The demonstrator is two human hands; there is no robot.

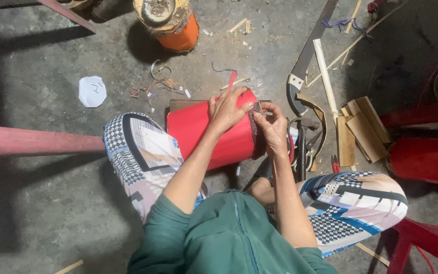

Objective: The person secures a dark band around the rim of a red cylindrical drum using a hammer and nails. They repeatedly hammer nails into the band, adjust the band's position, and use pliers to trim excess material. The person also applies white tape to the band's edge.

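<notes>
A red cylinder-shaped drum body [201, 133] lies on its side on the concrete floor between my knees. My left hand [227, 109] rests flat on its top near the right end, fingers spread. My right hand [271, 127] pinches a dark band [254, 122] that runs around the drum's right rim. Both forearms reach forward from my green top.
A handsaw [307, 53] and a pale wood strip [325, 76] lie to the upper right, with stacked wood pieces [359, 129]. A second red drum [422, 160] lies at right, an orange container [174, 23] at top, pliers and tools [302, 147] beside my right hand. A white paper piece [92, 91] lies left.
</notes>
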